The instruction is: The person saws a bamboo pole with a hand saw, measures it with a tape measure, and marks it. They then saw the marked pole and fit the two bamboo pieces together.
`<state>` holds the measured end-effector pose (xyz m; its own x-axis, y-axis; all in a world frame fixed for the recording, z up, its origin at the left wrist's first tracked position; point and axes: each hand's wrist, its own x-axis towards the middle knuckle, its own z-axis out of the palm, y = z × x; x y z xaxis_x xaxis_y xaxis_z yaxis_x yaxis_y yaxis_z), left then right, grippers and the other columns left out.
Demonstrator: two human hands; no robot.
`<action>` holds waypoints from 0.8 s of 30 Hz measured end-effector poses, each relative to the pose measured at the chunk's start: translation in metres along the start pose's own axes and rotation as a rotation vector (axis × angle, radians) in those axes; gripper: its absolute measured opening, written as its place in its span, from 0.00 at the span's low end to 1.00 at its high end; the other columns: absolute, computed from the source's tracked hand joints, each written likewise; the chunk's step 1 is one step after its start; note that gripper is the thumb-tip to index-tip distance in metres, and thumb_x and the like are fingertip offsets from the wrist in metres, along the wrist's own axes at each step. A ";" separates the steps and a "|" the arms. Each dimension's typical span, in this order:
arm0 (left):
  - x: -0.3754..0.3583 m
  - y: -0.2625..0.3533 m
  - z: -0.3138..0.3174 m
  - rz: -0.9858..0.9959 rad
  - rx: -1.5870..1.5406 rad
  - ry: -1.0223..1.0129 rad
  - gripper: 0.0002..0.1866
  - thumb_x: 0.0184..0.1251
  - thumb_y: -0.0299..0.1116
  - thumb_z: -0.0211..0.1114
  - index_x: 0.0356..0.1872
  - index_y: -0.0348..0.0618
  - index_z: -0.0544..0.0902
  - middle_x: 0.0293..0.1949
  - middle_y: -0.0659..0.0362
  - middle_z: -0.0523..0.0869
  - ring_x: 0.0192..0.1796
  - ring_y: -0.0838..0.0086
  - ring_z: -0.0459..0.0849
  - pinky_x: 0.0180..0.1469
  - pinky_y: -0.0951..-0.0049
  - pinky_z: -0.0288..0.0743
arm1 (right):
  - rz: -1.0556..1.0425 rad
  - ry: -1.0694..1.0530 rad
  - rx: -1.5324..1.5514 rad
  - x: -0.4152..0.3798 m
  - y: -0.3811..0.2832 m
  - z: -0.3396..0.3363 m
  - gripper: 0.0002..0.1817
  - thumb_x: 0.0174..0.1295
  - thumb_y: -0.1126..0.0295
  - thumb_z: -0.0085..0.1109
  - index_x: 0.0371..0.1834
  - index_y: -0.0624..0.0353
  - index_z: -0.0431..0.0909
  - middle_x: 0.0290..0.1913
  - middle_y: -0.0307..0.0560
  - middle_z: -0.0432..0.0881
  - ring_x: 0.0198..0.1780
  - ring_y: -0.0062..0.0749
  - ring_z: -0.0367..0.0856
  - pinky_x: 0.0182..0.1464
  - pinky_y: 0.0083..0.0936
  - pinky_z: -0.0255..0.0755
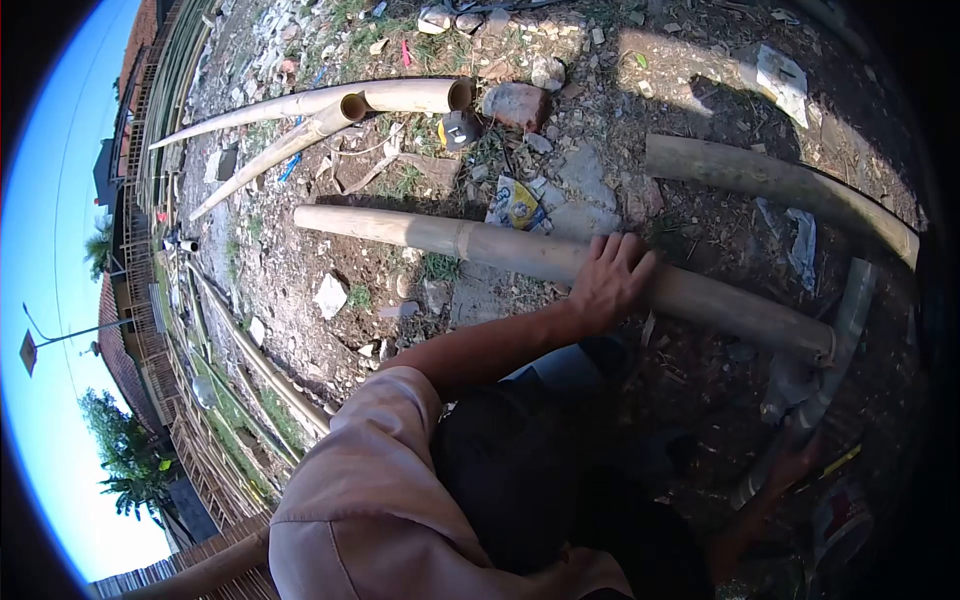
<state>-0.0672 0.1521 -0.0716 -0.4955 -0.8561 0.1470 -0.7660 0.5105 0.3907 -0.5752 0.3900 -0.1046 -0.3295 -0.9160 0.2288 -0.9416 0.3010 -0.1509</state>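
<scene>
Neither my left hand nor my right hand can be made out as my own. A co-worker in a pale shirt (370, 490) with dark hair bends over at the bottom. One hand of this person (610, 280) lies around a long bamboo pole (520, 250). The person's other hand (795, 465), in shade, is by a long flat blade-like tool (850, 310) that lies against the pole's right end. What exactly this hand grips is too dark to tell.
Two cut bamboo poles (270, 155) lie at upper left beside a tape measure (458, 130). A split bamboo piece (770, 175) rests at upper right. A brick (515, 105), rubble and litter cover the ground. Long poles (260, 360) and a fence (145, 290) stretch along the left.
</scene>
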 end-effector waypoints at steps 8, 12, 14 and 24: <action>-0.029 0.008 0.012 0.075 0.053 0.022 0.34 0.51 0.42 0.75 0.63 0.49 0.79 0.57 0.52 0.82 0.57 0.57 0.81 0.58 0.52 0.71 | 0.113 -0.113 0.071 0.010 -0.030 -0.016 0.37 0.65 0.56 0.78 0.66 0.76 0.78 0.63 0.71 0.84 0.65 0.62 0.82 0.68 0.47 0.73; -0.018 0.002 -0.006 0.045 -0.053 -0.120 0.27 0.56 0.39 0.69 0.60 0.48 0.79 0.52 0.53 0.84 0.57 0.58 0.84 0.60 0.55 0.71 | 0.088 -0.070 0.017 0.004 -0.015 -0.002 0.38 0.64 0.56 0.78 0.69 0.73 0.77 0.67 0.69 0.82 0.68 0.59 0.80 0.71 0.46 0.71; -0.009 -0.006 -0.012 0.047 -0.059 -0.181 0.31 0.53 0.41 0.74 0.61 0.48 0.79 0.50 0.54 0.85 0.54 0.58 0.85 0.58 0.55 0.72 | 0.111 -0.060 -0.010 -0.005 -0.009 0.005 0.40 0.61 0.55 0.81 0.71 0.70 0.77 0.68 0.67 0.81 0.70 0.58 0.79 0.72 0.46 0.71; 0.027 -0.011 -0.078 0.073 0.054 0.046 0.41 0.39 0.40 0.86 0.62 0.49 0.81 0.54 0.58 0.87 0.54 0.59 0.86 0.56 0.55 0.73 | 0.393 -0.061 0.053 0.022 -0.152 0.015 0.50 0.51 0.50 0.86 0.75 0.60 0.73 0.63 0.67 0.80 0.65 0.69 0.79 0.64 0.53 0.74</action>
<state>-0.0401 0.1164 -0.0013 -0.5321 -0.8188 0.2153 -0.7504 0.5739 0.3278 -0.4376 0.3202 -0.0914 -0.6575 -0.7484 0.0867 -0.7394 0.6189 -0.2651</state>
